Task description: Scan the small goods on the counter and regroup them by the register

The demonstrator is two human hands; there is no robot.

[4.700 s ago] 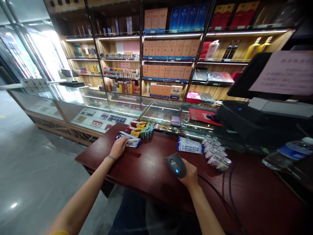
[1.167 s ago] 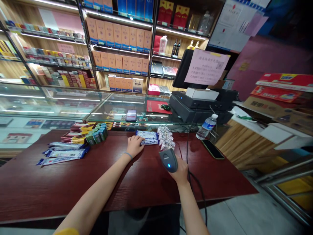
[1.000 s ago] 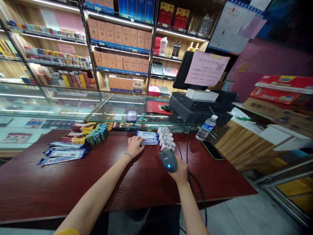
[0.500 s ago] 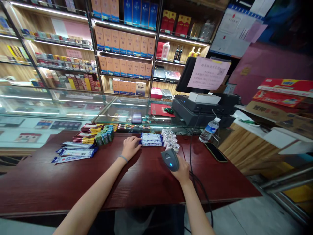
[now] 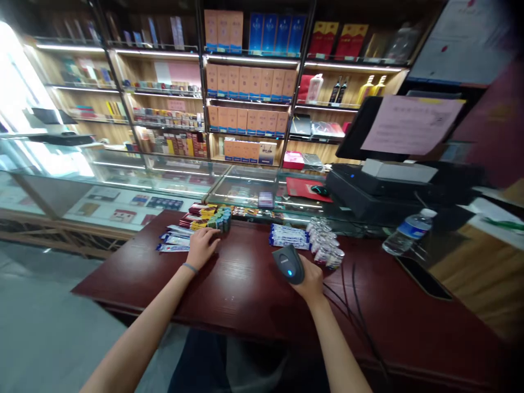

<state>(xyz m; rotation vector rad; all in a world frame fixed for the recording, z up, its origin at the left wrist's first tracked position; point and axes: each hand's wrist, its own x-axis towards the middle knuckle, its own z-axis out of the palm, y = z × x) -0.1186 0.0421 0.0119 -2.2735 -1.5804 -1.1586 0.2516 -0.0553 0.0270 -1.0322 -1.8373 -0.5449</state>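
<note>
Single head-worn view faces forward and down, close above the worktop (image 5: 245, 292), taking in the shelves (image 5: 250, 102) beyond.

The scanner (image 5: 288, 261) is dark grey — packets (image 5: 289, 237) blue and white, table (image 5: 241, 278) reddish brown.

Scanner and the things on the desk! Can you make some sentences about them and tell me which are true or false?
1. The right grip holds the scanner. True.
2. The scanner's light is red. False: it is blue.
3. The left grip is beside some blue-and-white packets. True.
4. Those packets are all in one bunch. False: there are two bunches.
5. Shiny containers stand next to one bunch. True.
6. The scanner is right of those containers. False: it's left in the picture.
</note>
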